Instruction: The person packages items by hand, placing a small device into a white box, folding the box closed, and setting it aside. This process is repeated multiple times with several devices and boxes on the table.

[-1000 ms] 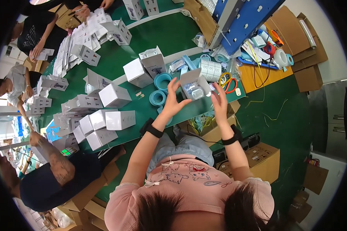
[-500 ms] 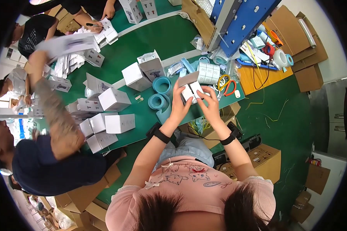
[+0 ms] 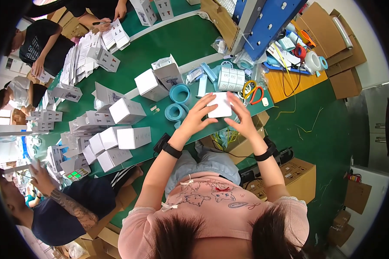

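Note:
A small white box (image 3: 220, 105) is held between both my hands just above the green table (image 3: 168, 43). My left hand (image 3: 197, 115) grips its left side with the fingers spread over the edge. My right hand (image 3: 242, 118) presses on its right side. Two blue tape rolls (image 3: 177, 103) lie just left of my left hand. A sheet of white round stickers (image 3: 230, 78) rests right behind the box.
Closed white boxes (image 3: 116, 138) are stacked at the table's left. Orange-handled scissors (image 3: 253, 92) lie near the table's right edge. Other people (image 3: 65, 207) work along the left side and far end. Cardboard cartons (image 3: 298, 177) stand on the green floor at my right.
My hands have come down and closer together, bringing the white box from raised at the table's far side to flat in front of me. The person at the lower left lowered an arm.

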A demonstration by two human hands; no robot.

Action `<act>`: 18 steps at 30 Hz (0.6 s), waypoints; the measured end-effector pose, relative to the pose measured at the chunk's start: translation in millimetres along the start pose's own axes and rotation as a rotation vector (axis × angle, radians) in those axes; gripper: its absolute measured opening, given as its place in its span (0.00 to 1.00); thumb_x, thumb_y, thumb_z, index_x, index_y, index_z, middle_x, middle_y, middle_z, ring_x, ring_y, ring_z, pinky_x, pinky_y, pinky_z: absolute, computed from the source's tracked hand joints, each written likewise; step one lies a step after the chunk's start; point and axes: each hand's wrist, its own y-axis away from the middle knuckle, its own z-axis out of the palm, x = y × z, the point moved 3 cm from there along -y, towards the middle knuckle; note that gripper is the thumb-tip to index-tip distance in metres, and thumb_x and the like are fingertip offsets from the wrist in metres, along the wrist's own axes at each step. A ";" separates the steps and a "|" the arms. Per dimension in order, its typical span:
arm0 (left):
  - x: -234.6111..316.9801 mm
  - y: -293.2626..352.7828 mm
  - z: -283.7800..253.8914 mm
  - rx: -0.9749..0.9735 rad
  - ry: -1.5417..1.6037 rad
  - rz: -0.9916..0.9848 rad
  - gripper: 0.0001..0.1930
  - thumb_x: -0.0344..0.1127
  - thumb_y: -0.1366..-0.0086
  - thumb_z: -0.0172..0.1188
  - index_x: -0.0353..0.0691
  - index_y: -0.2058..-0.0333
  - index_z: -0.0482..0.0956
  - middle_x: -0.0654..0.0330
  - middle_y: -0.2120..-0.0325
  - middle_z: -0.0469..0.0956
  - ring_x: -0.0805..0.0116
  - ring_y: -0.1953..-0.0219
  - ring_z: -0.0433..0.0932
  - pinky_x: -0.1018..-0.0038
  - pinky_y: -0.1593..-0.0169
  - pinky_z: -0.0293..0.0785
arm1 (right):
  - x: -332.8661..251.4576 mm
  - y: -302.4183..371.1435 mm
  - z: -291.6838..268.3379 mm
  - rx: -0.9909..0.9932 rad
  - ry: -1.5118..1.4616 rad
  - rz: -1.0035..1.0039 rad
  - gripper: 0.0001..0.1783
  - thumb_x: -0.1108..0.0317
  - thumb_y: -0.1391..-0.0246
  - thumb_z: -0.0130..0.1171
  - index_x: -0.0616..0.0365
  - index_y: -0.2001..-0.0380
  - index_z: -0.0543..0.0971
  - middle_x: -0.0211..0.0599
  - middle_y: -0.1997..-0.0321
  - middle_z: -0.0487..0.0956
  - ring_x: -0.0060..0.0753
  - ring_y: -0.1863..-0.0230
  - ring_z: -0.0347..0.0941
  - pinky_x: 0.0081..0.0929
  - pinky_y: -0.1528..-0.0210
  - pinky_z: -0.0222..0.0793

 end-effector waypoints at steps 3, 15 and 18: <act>5.4 -1.1 -0.6 -0.041 -0.044 -0.021 0.26 0.31 0.52 0.66 0.38 0.51 0.71 0.52 0.43 0.62 0.50 0.39 0.58 0.60 0.39 0.57 | 3.2 0.8 2.9 -0.155 0.151 -0.096 0.24 0.71 0.58 0.63 0.56 0.53 0.75 0.42 0.40 0.64 0.42 0.36 0.56 0.35 0.44 0.62; 7.7 -5.1 4.0 -0.098 -0.293 0.016 0.25 0.31 0.50 0.63 0.38 0.51 0.70 0.52 0.47 0.66 0.53 0.41 0.61 0.56 0.41 0.59 | 8.4 3.2 11.2 -0.042 0.259 -0.186 0.15 0.78 0.59 0.62 0.61 0.63 0.79 0.41 0.45 0.71 0.45 0.38 0.60 0.34 0.44 0.64; 7.3 -5.2 5.5 -0.056 -0.329 0.059 0.24 0.30 0.49 0.62 0.38 0.51 0.71 0.53 0.48 0.68 0.53 0.42 0.63 0.56 0.42 0.61 | 11.8 4.0 12.6 0.016 0.242 -0.191 0.15 0.80 0.60 0.62 0.61 0.64 0.79 0.42 0.46 0.72 0.46 0.40 0.62 0.34 0.45 0.65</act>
